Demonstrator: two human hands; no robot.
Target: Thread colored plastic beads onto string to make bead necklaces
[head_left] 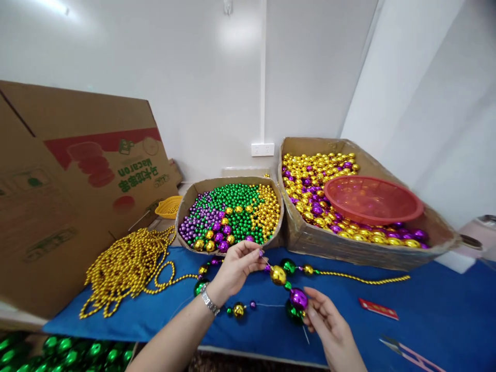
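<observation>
Head view: our left hand (242,263) pinches a strand of shiny round gold, purple and green beads (278,275) over blue cloth (387,292); our right hand (329,320) grasps its glossy purple ball (298,298) (some fingertips hidden).

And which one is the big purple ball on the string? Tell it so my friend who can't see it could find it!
Start at the blue table, then find the person's right hand near its front edge. The big purple ball is at that hand's fingertips. A gold ball and a green ball are beside it, but only this big one is purple.
</observation>
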